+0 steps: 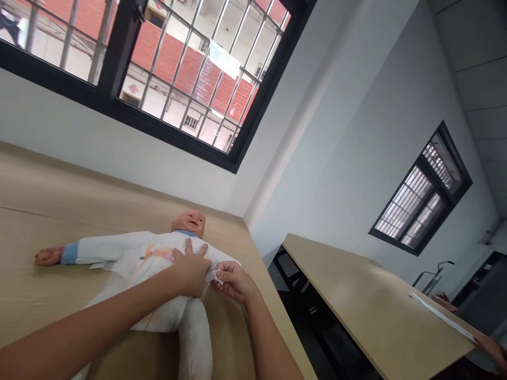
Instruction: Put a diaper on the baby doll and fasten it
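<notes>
1. Head view: a baby doll (158, 258) in white clothing lies face-up on the pale wooden desk (47, 211) beneath a barred window (158, 68), one arm stretched out to the left.
2. Left hand (192, 272) rests flat on the doll's belly, fingers spread apart and clamped on nothing. Right hand (233, 281) sits just beside it at the doll's flank, thumb and forefinger pinched together on a small white tab (217, 275).
3. Judged from this grip, the step goes best with steady downward pressure from the left palm, so the doll does not slide, while the right hand draws the tab taut and level across the body.
4. The tab is small, so a pinch near its end could slip. Cloth bunched under the palm could leave a crooked fit.
5. A second desk (356, 295) stands well apart on the right, with another person's hand (493, 351) at its corner.
</notes>
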`<state>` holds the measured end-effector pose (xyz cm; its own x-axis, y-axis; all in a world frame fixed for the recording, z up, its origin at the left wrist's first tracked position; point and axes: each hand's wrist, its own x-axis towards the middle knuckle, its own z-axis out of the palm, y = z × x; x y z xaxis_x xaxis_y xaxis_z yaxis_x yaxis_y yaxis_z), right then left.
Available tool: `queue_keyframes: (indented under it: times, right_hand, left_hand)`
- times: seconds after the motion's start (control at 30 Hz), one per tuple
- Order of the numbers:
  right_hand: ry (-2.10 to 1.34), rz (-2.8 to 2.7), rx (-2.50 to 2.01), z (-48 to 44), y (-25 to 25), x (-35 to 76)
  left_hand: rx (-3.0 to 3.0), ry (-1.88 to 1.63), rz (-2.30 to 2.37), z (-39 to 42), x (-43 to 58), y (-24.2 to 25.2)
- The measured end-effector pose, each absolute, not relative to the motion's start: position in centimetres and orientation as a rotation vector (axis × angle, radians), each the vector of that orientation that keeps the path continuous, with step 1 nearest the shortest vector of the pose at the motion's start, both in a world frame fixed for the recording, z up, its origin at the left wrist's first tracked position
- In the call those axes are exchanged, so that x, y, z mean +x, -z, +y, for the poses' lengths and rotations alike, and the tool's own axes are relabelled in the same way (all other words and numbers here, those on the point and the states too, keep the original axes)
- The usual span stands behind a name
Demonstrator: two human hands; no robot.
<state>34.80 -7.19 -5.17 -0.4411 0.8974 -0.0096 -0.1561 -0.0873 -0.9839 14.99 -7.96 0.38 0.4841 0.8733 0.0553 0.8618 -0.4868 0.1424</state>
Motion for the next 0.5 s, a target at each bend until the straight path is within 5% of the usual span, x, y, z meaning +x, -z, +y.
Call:
queue_keyframes:
  times: [0.5]
  right_hand:
    - [-1.63,-1.194,-0.959,-7.1,3.8,29.7]
  left_hand:
    - [2.568,-0.369,1.269,-7.5,13.2,-0.4]
